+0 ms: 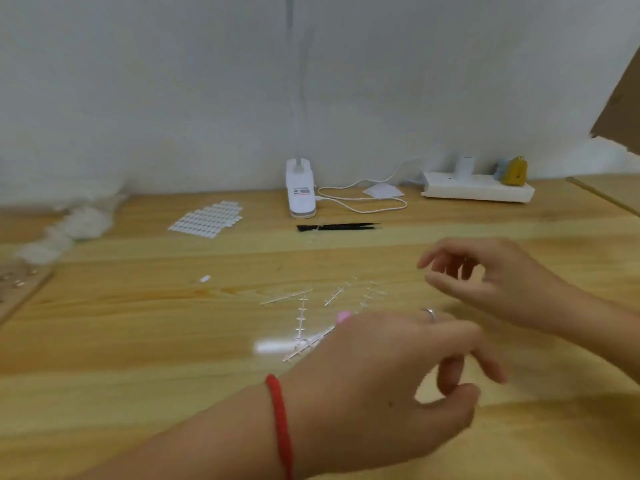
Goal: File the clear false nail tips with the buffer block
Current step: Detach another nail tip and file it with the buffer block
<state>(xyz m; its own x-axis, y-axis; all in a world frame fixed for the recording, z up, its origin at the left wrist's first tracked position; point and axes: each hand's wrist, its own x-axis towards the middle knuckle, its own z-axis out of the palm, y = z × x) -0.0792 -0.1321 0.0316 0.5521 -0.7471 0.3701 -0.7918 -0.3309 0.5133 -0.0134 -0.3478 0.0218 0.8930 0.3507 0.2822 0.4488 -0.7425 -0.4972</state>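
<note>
Several clear false nail tip strips (302, 318) lie scattered on the wooden table (138, 341) at mid-frame. A blurred white oblong, possibly the buffer block (273, 346), lies just left of them. My left hand (388, 382), with a red string bracelet and a ring, hovers over the strips' near right side. Its forefinger curls down to the thumb, and whether anything sits between them is hidden by blur. A small pink thing (343, 317) peeks out behind its knuckles. My right hand (491, 282) hangs above the table to the right, fingers loosely bent and holding nothing.
Black tweezers (339, 227) lie beyond the strips. A white clip lamp base (300, 190) with its cable, a white power strip (478, 190) and a sheet of white stickers (207, 220) sit by the wall. Clear bags (69, 223) and a wooden board (17, 289) are at the left.
</note>
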